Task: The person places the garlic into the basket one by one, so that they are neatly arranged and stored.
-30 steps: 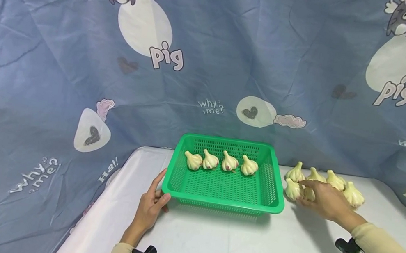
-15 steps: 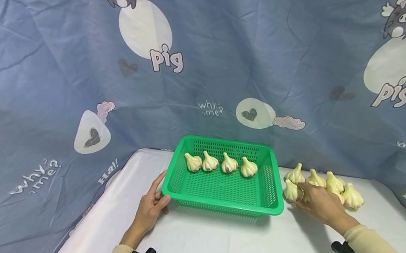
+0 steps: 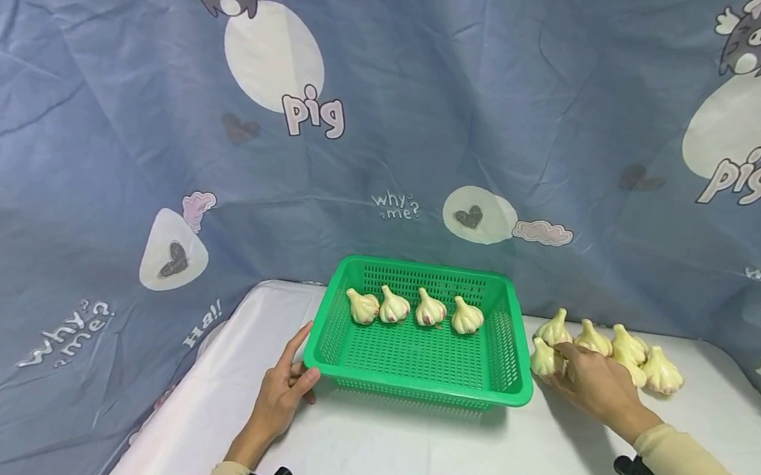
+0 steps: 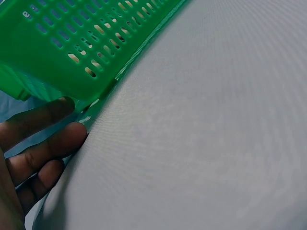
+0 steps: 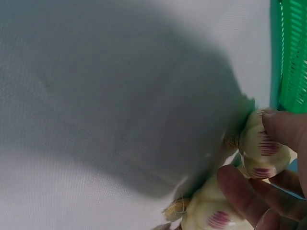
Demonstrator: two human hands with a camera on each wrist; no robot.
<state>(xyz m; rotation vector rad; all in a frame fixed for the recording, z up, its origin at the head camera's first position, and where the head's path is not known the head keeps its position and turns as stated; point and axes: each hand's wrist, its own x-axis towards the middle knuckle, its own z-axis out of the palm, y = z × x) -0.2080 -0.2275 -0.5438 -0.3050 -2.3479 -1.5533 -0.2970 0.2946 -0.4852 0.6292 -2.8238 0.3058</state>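
Observation:
A green perforated plastic basket [image 3: 416, 388] stands on the white-covered table. Inside it, several garlic bulbs [image 3: 430, 309] form a row toward the back. At the basket's front-left corner my left hand [image 3: 277, 401] touches it, index finger stretched along the side and thumb near the front rim. To the basket's right, my right hand [image 3: 598, 386] pinches the front-left garlic bulb [image 5: 263, 146] of a cluster, the thumb on its root end side. Another bulb [image 5: 211, 213] lies under the fingers. More garlic bulbs [image 3: 662, 371] lie behind and beside the hand, which partly hides them.
A blue curtain [image 3: 391, 138] with pig prints hangs behind the table and along its sides. White cloth [image 3: 398, 464] covers the tabletop in front of the basket. The garlic cluster sits close to the basket's right wall.
My right hand has shifted slightly left and closed in on the front-left garlic bulb. The left hand and the basket have stayed in place.

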